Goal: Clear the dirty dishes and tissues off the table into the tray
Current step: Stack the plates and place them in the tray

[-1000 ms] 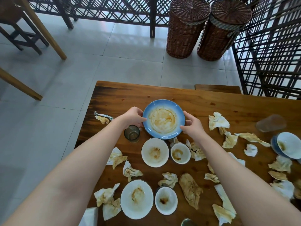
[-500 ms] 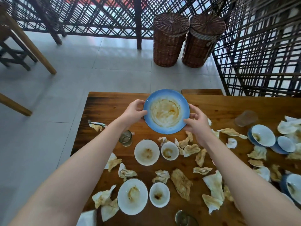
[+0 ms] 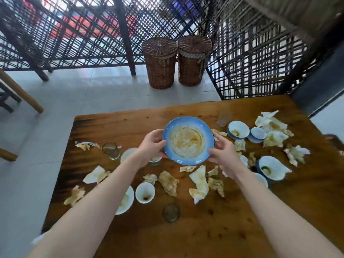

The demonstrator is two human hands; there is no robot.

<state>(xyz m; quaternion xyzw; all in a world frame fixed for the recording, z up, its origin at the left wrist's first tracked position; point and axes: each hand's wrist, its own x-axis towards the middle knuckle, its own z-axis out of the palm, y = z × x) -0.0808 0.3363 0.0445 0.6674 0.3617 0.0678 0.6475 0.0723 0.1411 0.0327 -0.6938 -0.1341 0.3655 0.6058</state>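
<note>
Blue plate [image 3: 188,140], sauce-smeared, held above wooden table [image 3: 242,216] centre, gripped at left rim by left hand [image 3: 151,146], at right rim by right hand [image 3: 223,152], fingers curled round edge. Soiled tissues [image 3: 199,183] and white bowls [image 3: 144,192] scattered below, nearer.

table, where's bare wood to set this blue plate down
Two bare patches on the table: the near stretch between your forearms, below the nearest glass; and the far strip behind the blue plate, from the left corner to the clear cup. The middle band is crowded with tissues and small bowls; the right side too.
</note>
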